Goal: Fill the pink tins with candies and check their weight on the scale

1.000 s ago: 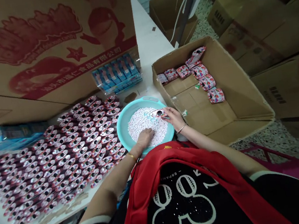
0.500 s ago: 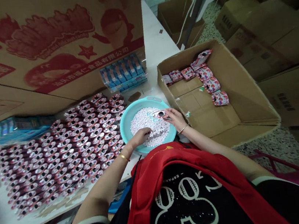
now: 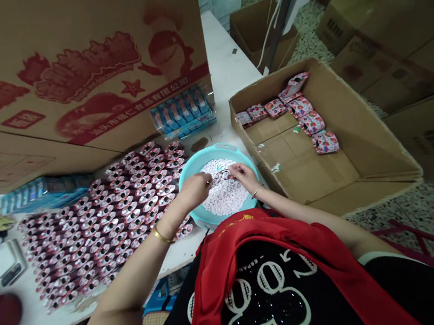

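A huge printed carton with red artwork filled the view from 9 to 12 o'clock, leaning over the white surface. At 3 o'clock of the person stood an open cardboard box. Its floor was mostly bare, with a short bent row of pink filled packs along its far side at 1 o'clock. More brown cartons were stacked beyond it on the speckled floor.

On the surface, from 9 to 10 o'clock, many pink-and-silver packets lay in tight rows that reached the left rim of a teal basin. The basin sat at 12 o'clock, just in front of the person's body and close beside the box wall. It held a heap of small white pellets. A wrapped bundle of blue packs lay under the carton's edge at 12 o'clock beyond the basin, and a second blue bundle lay at 10 o'clock.

Both hands met above the pellets. The right hand had its grip pinched closed on a small packet, held roughly level over the heap. The left hand was at 9 o'clock of the packet. Its grip was drawn almost closed, with the fingertips bunched against the packet's other end. Whether anything lay between them was too small to tell. A gold bracelet circled the left wrist and a thin bangle the right.
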`<state>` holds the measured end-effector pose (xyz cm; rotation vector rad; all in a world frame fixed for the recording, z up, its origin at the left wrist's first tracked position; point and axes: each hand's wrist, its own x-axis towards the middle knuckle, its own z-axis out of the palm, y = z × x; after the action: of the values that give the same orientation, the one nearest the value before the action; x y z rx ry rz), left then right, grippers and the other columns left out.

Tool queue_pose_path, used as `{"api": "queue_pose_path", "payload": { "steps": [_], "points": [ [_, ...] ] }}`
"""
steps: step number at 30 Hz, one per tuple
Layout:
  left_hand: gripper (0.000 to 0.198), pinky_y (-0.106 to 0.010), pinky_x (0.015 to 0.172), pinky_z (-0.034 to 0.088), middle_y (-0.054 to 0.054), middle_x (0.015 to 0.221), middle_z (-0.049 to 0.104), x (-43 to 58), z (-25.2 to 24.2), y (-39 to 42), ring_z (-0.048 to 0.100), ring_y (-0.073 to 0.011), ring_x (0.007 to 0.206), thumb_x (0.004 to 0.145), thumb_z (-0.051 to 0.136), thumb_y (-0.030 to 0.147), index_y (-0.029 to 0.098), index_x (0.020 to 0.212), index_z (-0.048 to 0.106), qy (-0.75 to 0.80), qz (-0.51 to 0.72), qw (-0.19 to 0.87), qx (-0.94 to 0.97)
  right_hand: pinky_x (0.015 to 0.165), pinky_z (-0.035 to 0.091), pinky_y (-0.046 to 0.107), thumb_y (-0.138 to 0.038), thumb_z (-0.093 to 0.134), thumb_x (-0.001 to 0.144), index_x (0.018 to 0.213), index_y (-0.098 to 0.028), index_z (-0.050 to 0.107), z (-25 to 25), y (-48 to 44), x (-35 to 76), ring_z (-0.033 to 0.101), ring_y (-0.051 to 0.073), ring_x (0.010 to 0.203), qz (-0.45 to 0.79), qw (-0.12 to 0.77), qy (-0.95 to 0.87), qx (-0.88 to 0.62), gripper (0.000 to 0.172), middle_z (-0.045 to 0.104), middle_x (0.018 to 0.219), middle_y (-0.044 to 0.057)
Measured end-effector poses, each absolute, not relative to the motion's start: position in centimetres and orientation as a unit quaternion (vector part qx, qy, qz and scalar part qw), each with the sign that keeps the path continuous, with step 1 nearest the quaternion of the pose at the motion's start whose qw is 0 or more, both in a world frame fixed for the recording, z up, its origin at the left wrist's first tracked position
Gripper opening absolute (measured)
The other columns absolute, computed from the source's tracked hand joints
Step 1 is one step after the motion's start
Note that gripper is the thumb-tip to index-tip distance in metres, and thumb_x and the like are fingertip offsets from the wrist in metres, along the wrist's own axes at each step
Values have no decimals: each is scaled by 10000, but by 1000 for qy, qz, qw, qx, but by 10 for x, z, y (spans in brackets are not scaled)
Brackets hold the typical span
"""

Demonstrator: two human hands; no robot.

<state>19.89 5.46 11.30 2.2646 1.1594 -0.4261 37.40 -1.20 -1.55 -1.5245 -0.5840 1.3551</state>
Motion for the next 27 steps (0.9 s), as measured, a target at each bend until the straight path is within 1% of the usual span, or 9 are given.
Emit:
{"api": "queue_pose_path", "payload": {
  "steps": [3, 6, 9, 12, 15, 17, 20, 24, 27],
  "points": [
    [248, -317, 735, 460, -115, 956, 624, 222, 119, 48, 627, -212, 806, 886, 416, 174, 151, 941, 657, 454, -224, 208, 837, 677, 500, 279, -639, 758, 523, 837, -217, 636, -15, -13, 371, 543, 136, 691, 591, 486, -204, -611, 540, 592, 733, -21],
    [301, -346, 759, 468, -129, 980, 598, 231, 125, 44, 641, -231, 824, 936, 372, 248, 138, 978, 649, 457, -235, 186, 837, 679, 505, 267, -637, 767, 504, 804, -216, 630, -14, -13, 371, 543, 120, 671, 616, 488, -167, -595, 534, 571, 698, -37],
    [268, -335, 758, 464, -103, 968, 591, 220, 131, 46, 638, -229, 828, 913, 464, 345, 162, 988, 644, 452, -222, 190, 843, 658, 503, 253, -644, 759, 508, 781, -213, 619, -12, -13, 373, 552, 111, 667, 623, 492, -148, -590, 529, 582, 722, -34],
    [203, -300, 728, 452, -73, 946, 599, 192, 124, 50, 622, -201, 804, 880, 519, 335, 194, 978, 627, 449, -221, 183, 846, 635, 490, 236, -627, 766, 513, 795, -214, 620, -14, -13, 376, 564, 109, 679, 624, 494, -130, -591, 521, 600, 756, -28],
    [191, -289, 731, 453, -76, 974, 605, 165, 97, 46, 611, -192, 828, 887, 493, 295, 188, 1002, 602, 465, -240, 200, 828, 645, 491, 231, -604, 776, 514, 804, -211, 624, -16, -11, 377, 578, 112, 711, 630, 492, -117, -589, 512, 613, 791, -22],
    [198, -300, 765, 459, -97, 1006, 600, 159, 69, 36, 608, -195, 865, 897, 450, 220, 167, 1023, 594, 482, -250, 230, 808, 658, 497, 233, -600, 776, 514, 798, -209, 621, -16, -10, 377, 582, 111, 717, 638, 490, -110, -584, 508, 615, 799, -22],
    [265, -331, 834, 458, -114, 1028, 591, 171, 24, 14, 598, -200, 928, 895, 384, 106, 154, 1047, 594, 479, -236, 276, 799, 671, 502, 232, -597, 774, 517, 795, -213, 614, -15, -8, 378, 580, 103, 708, 645, 488, -103, -579, 500, 612, 794, -28],
    [256, -333, 901, 451, -87, 1036, 584, 206, -20, -14, 580, -187, 971, 888, 432, 114, 182, 1077, 590, 437, -172, 351, 810, 677, 504, 229, -574, 791, 516, 776, -218, 602, -12, -8, 382, 575, 98, 692, 645, 486, -101, -580, 480, 604, 758, -35],
    [250, -324, 917, 452, -84, 1052, 581, 220, -34, -23, 564, -180, 992, 891, 451, 137, 169, 1110, 569, 414, -115, 399, 810, 670, 502, 225, -566, 796, 523, 774, -221, 604, -10, -9, 384, 581, 99, 697, 648, 487, -105, -576, 468, 606, 751, -39]
  ]
}}
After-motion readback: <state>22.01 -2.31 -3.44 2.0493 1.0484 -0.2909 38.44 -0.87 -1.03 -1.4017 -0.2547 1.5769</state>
